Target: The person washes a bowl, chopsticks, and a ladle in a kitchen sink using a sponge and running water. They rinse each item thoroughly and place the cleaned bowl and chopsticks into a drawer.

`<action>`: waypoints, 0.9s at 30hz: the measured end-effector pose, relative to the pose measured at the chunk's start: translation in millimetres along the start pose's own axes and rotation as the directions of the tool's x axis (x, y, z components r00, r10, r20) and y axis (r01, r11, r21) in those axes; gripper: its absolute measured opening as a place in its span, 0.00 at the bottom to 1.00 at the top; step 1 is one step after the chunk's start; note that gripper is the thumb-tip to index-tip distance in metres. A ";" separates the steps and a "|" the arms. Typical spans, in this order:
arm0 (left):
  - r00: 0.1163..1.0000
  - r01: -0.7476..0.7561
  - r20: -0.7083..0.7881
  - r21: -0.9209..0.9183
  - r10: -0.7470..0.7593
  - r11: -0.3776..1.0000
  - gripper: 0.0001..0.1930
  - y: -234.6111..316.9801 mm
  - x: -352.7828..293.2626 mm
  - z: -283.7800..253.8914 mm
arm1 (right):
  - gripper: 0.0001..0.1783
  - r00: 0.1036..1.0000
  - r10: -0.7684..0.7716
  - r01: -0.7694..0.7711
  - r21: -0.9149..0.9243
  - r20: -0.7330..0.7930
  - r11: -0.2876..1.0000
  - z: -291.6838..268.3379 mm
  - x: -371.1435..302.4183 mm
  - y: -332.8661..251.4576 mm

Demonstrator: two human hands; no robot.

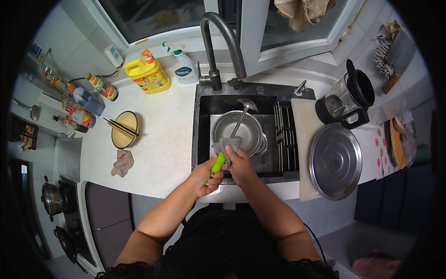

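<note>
- Checking edges first, I find the dark sink point(197, 139) at frame centre, its near rim just ahead of the forearms, the faucet point(234, 46) arching over its far side.
- To the left, white counter point(165, 158) runs between the sink and the bowl point(120, 142) with chopsticks. To the right, room is tighter: drying rack point(285, 139) inside the sink, then a round metal lid point(335, 160) on a pale board point(304, 181).
- Labels: I see print on the yellow jug point(147, 76) and white spray bottle point(185, 69), upper left of centre; bottle labels farther left are too small for me.
- Ladle point(239, 123) at centre, slanting up and right from the hands, its head over the metal pot's point(223, 124) far rim; contact there, I cannot tell.
- Left hand point(204, 176) closed around the green handle point(218, 163); right hand point(240, 163) pinching a grey cloth point(227, 144) about the ladle, just above the left. Hands close together.
</note>
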State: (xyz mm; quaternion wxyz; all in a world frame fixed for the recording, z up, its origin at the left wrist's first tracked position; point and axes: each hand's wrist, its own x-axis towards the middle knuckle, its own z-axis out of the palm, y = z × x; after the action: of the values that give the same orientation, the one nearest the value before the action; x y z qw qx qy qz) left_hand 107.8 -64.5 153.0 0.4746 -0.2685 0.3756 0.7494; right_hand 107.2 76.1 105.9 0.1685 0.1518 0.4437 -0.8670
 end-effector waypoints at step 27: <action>0.967 -0.122 -0.181 0.286 0.179 0.950 0.24 -14.1 5.6 25.8 | 0.14 0.995 0.067 -0.080 -0.191 -0.073 0.978 10.0 -7.0 -22.2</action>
State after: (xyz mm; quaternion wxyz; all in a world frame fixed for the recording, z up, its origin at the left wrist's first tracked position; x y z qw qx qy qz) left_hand 117.2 -36.8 159.2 0.4069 -0.2467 0.5416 0.6930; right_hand 102.9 81.2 130.4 0.1996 0.1798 0.5254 -0.8073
